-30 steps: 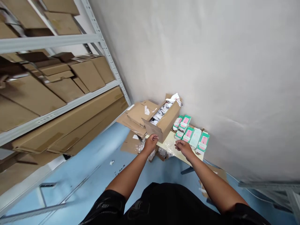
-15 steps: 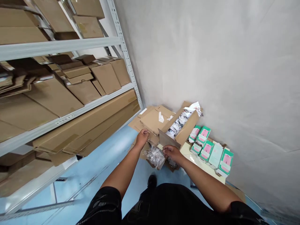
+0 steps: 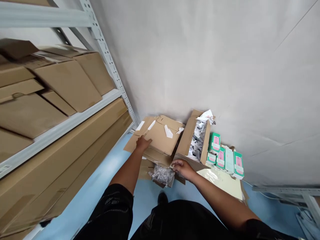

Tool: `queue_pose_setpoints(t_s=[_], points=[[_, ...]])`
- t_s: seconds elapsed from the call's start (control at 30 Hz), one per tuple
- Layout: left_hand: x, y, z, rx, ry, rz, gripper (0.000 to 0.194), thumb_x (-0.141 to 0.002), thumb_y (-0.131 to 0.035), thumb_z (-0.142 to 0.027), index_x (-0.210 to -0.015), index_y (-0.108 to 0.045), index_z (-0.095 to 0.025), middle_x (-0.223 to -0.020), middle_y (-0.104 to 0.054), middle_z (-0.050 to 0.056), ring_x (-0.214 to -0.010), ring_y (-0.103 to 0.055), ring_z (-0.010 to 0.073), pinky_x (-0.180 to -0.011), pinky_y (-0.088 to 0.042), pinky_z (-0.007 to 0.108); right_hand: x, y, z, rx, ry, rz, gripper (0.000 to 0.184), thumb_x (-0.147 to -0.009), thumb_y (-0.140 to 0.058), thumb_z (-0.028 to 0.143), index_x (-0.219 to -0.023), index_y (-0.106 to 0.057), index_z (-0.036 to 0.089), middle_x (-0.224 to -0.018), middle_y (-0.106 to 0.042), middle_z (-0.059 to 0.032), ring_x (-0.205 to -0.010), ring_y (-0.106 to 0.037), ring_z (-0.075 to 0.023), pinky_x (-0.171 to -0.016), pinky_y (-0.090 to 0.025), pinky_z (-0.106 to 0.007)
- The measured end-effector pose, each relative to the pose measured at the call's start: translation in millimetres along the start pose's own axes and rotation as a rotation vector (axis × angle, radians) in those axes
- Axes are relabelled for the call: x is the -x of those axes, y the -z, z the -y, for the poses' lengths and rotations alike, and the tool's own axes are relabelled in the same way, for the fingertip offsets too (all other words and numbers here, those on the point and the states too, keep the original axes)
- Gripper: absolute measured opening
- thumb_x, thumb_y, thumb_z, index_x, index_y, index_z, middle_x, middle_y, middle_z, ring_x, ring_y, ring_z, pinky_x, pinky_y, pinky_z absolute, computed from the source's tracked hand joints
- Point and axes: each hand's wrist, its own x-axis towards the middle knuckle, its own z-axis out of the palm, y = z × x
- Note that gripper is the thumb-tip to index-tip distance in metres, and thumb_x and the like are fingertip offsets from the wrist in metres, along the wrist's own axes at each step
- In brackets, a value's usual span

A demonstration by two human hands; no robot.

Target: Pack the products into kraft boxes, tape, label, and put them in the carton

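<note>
My left hand (image 3: pixel 143 143) lies over the left edge of stacked flattened cardboard (image 3: pixel 160 135), thumb and fingers slightly apart. My right hand (image 3: pixel 183 168) is closed, fingers curled in a pinch beside the front left corner of a long open carton (image 3: pixel 185 136); what is between its fingertips, if anything, is too small to make out. Crumpled white and grey paper (image 3: pixel 198 138) fills the carton, with a white sheet (image 3: pixel 207 116) hanging over its far end. White paper scraps (image 3: pixel 168 132) rest on the flat cardboard.
Several green-and-white boxes with pink fronts (image 3: pixel 238 163) stand right of the carton on a pale table (image 3: pixel 225 183). Crumpled clear plastic (image 3: pixel 162 175) sits in a box below the front edge. Shelving (image 3: pixel 107 98) with cartons rises at left; a wall (image 3: pixel 200 60) is behind.
My left hand has moved onto the flat cardboard. My right hand, first over the table, has come left to the carton's front corner. The view has shifted, bringing the cardboard closer.
</note>
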Motion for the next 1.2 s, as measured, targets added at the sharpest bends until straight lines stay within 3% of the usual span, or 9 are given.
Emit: queue_pose_setpoints(t_s=[0.17,0.3,0.4,0.57,0.77,0.87,0.97,1.07,1.2], points=[[-1.4,-10.7,1.8,0.011,-0.152,-0.118,0.06,-0.077,-0.074,-0.053,-0.122,-0.068,-0.014,-0.122,-0.067,0.025,-0.123,-0.059,0.043,-0.103,-0.047,0.05,-0.6,-2.4,4.8,0.015,-0.03,-0.04,0.04,-0.071,-0.078,0.049,-0.099,-0.074,0.02,-0.08,-0.071,-0.0012,-0.076,-0.067,-0.0201,-0.073,-0.05,-0.033],[14.4,-4.0,-3.1,-0.024,-0.227,-0.199,0.047,-0.081,-0.071,-0.049,-0.115,-0.07,-0.016,-0.122,-0.066,0.023,-0.124,-0.056,0.0417,-0.105,-0.046,0.051,-2.8,-5.1,10.1,0.04,-0.023,-0.031,0.04,-0.069,-0.079,0.049,-0.097,-0.074,0.02,-0.079,-0.071,-0.0013,-0.075,-0.067,-0.0206,-0.071,-0.051,-0.033],[25.0,9.3,-15.8,0.084,-0.245,-0.234,0.047,-0.081,-0.074,-0.044,-0.118,-0.068,-0.016,-0.125,-0.065,0.022,-0.124,-0.058,0.039,-0.107,-0.045,0.048,-3.8,-5.8,11.2,0.051,-0.002,-0.022,0.039,-0.07,-0.078,0.049,-0.097,-0.074,0.02,-0.081,-0.072,-0.0017,-0.075,-0.067,-0.0202,-0.071,-0.05,-0.033],[43.7,39.9,-51.2,0.368,-0.277,-0.202,0.055,-0.082,-0.077,-0.036,-0.131,-0.06,-0.019,-0.117,-0.074,0.014,-0.109,-0.07,0.0316,-0.095,-0.052,0.04,-2.5,-4.4,9.1,0.022,-0.001,0.01,0.039,-0.07,-0.078,0.047,-0.097,-0.074,0.02,-0.077,-0.07,-0.0006,-0.071,-0.066,-0.019,-0.068,-0.048,-0.031],[76.1,80.9,-88.9,0.465,-0.424,-0.37,0.044,-0.083,-0.074,-0.034,-0.124,-0.064,-0.023,-0.11,-0.075,0.008,-0.106,-0.07,0.0284,-0.097,-0.052,0.037,4.4,-3.0,18.2,0.053,0.015,0.066,0.035,-0.07,-0.079,0.046,-0.092,-0.073,0.02,-0.07,-0.068,0.001,-0.066,-0.064,-0.0171,-0.064,-0.045,-0.029],[90.4,102.3,-98.6,0.569,-0.425,-0.48,0.045,-0.083,-0.074,-0.035,-0.124,-0.062,-0.022,-0.108,-0.073,0.007,-0.102,-0.07,0.0262,-0.095,-0.052,0.036,11.2,-3.0,33.5,0.038,0.02,0.08,0.035,-0.069,-0.082,0.045,-0.092,-0.072,0.02,-0.071,-0.069,0.0009,-0.066,-0.066,-0.0176,-0.065,-0.048,-0.03],[100.8,118.5,-103.4,0.806,-0.41,-0.529,0.048,-0.082,-0.073,-0.037,-0.123,-0.057,-0.02,-0.11,-0.071,0.007,-0.099,-0.069,0.0225,-0.09,-0.054,0.032,20.3,-3.6,58.9,-0.018,0.112,0.053,0.041,-0.069,-0.083,0.05,-0.095,-0.071,0.021,-0.079,-0.072,-0.0014,-0.072,-0.069,-0.0197,-0.068,-0.051,-0.031],[110.2,124.6,-105.2,1.079,-0.38,-0.496,0.048,-0.083,-0.072,-0.039,-0.122,-0.053,-0.02,-0.116,-0.07,0.009,-0.1,-0.069,0.0201,-0.087,-0.055,0.03,29.1,-2.2,91.7,-0.108,0.261,-0.053,0.047,-0.075,-0.078,0.059,-0.101,-0.069,0.021,-0.084,-0.073,-0.0033,-0.078,-0.072,-0.0216,-0.072,-0.055,-0.034],[126.3,117.9,-108.2,1.326,-0.356,-0.36,0.05,-0.085,-0.071,-0.043,-0.126,-0.048,-0.025,-0.126,-0.068,0.011,-0.102,-0.071,0.02,-0.083,-0.058,0.031,36.1,6.3,129.2,-0.3,0.388,-0.263,0.056,-0.082,-0.07,0.065,-0.116,-0.059,0.023,-0.096,-0.073,-0.0048,-0.08,-0.072,-0.0205,-0.073,-0.059,-0.034]])
